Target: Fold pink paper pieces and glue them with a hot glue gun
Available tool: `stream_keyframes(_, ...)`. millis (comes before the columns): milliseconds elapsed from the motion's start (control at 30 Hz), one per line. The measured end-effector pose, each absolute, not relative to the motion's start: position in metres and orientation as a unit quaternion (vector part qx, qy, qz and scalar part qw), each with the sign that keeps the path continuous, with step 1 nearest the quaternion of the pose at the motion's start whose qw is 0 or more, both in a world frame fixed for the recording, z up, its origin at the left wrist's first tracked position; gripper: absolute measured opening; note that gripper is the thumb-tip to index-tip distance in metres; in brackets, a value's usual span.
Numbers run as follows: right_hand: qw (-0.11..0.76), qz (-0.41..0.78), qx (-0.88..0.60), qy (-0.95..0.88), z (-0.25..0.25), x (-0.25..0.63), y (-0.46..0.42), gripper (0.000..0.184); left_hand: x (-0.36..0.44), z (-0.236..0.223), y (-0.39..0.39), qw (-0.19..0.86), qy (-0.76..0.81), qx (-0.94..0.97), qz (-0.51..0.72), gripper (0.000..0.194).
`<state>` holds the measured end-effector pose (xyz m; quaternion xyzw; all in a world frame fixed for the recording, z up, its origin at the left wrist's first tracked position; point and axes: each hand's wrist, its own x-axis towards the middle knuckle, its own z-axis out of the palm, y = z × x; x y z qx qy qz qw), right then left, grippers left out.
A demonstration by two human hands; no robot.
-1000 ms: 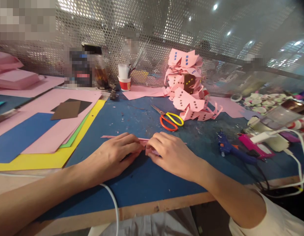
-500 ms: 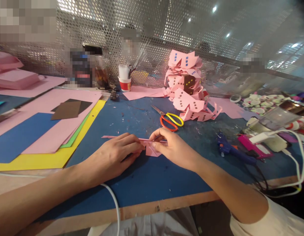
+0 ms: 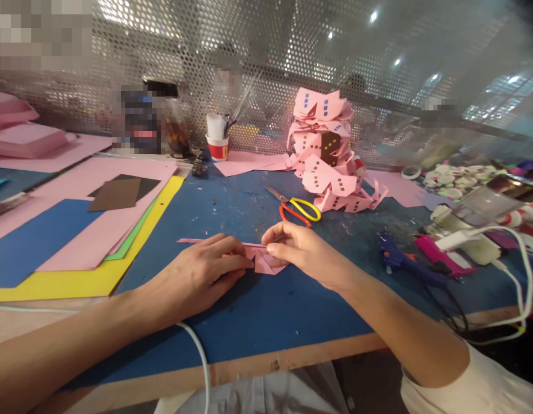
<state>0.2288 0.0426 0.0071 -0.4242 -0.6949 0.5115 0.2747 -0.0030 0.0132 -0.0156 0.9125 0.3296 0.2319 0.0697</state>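
Between my hands lies a folded strip of pink paper (image 3: 266,264), with a thin edge running left under my fingers and angular cut flaps facing me. My left hand (image 3: 210,267) presses on its left part, fingers bent together over it. With thumb and fingertips, my right hand (image 3: 298,250) pinches the upper edge at the right; that end is partly hidden by the hand. Just behind my right hand rest scissors (image 3: 298,210) with one red and one yellow handle, blades pointing away to the left.
Further back stands a stack of folded pink paper pieces (image 3: 329,149) with small squares on them. Coloured sheets (image 3: 68,230) cover the left. A blue glue gun (image 3: 408,264), a pink device (image 3: 443,256) and white cables lie right. A paper cup (image 3: 217,146) stands near the mesh.
My right thumb and fingers have shifted slightly up along the paper's edge, showing more of the flap beneath. My left hand stays nearly in place.
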Motion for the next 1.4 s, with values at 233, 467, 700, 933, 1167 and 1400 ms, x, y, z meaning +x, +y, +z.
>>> stream_keyframes(233, 0.28, 0.543, -0.419, -0.671, 0.006, 0.228, 0.043, 0.018, -0.002, -0.015, 0.013, 0.068, 0.33, 0.912, 0.234, 0.023)
stream_keyframes(467, 0.261, 0.419, -0.407, -0.769, 0.012, 0.229, 0.037, 0.009, -0.004, -0.017, 0.013, 0.08, 0.334, 0.912, 0.227, 0.023)
stream_keyframes(700, 0.15, 0.203, -0.346, -0.904, 0.028, 0.237, 0.018, 0.014, -0.004, -0.017, 0.014, 0.092, 0.336, 0.91, 0.227, 0.022)
stream_keyframes(933, 0.065, 0.048, -0.302, -0.95, 0.026, 0.234, 0.008, 0.023, -0.003, -0.017, 0.014, 0.102, 0.33, 0.908, 0.236, 0.02)
stream_keyframes(1167, 0.053, -0.011, -0.285, -0.957, 0.026, 0.23, 0.006, 0.023, -0.002, -0.016, 0.014, 0.1, 0.33, 0.907, 0.242, 0.019)
stream_keyframes(1400, 0.044, -0.038, -0.279, -0.959, 0.025, 0.23, 0.007, 0.022, -0.001, -0.016, 0.014, 0.099, 0.328, 0.907, 0.244, 0.019)
